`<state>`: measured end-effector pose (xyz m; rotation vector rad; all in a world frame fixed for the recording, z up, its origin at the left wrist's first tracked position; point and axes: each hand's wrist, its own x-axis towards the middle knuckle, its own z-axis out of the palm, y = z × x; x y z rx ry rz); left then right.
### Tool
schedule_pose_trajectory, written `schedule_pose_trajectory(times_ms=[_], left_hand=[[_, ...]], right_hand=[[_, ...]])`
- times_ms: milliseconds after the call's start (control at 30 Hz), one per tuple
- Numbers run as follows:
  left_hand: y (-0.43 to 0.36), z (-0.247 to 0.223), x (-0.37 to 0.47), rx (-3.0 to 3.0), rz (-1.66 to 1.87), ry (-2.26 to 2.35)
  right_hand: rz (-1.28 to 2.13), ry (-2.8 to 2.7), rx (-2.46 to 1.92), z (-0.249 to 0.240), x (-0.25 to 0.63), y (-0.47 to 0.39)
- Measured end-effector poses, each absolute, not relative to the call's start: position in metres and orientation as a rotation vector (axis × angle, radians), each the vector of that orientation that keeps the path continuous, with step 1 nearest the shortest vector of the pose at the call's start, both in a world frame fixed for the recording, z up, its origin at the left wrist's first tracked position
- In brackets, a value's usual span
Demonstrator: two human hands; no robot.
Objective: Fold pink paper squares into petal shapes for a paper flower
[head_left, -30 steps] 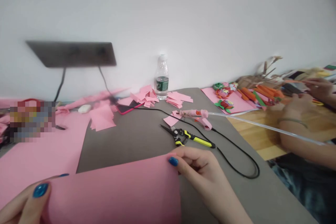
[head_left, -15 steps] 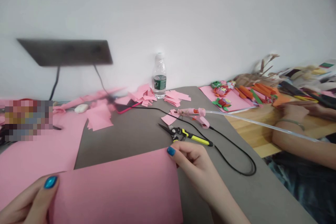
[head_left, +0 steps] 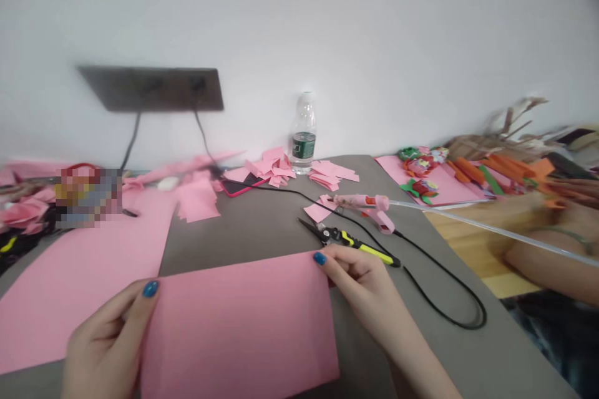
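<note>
A sheet of pink paper [head_left: 241, 324] is stretched between both hands above the grey table. My left hand [head_left: 110, 333] pinches its upper left corner, thumb on the face towards me, the other fingers partly hidden behind. At the upper right corner my right hand [head_left: 358, 280] pinches the same sheet between thumb and curled fingers. Just beyond the right hand lie yellow-and-black pruning shears [head_left: 349, 242], blades pointing left. Behind them rests a pink glue gun [head_left: 362, 202] with a long clear glue stick in its back end and a black cord.
A larger pink sheet [head_left: 112, 268] lies at left, near a pixelated patch. Pink paper pieces [head_left: 271, 165], a phone [head_left: 243, 184] and a water bottle [head_left: 304, 137] stand along the wall. At right, a co-worker's blurred arm [head_left: 543, 243] reaches near paper flowers [head_left: 418, 165] and orange pieces.
The view has swung left, so the surroundings appear farther right. My left hand and the pink sheet have come more fully into view. The co-worker's hand has moved and is blurred.
</note>
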<state>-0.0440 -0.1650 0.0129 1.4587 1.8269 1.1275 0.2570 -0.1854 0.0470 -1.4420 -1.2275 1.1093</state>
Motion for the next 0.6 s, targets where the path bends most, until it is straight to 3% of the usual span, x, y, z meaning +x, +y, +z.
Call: schedule_pose_trajectory(times_ms=[267,600], left_hand=[[-0.135,0.010,-0.035,1.711,0.714,1.576],[-0.125,-0.013,-0.036,2.461,0.170,1.811]], right_hand=[[0.769,-1.627,-1.811,0.013,0.260,-0.156],[0.345,-2.075,-2.155,0.006,0.246,-0.127]])
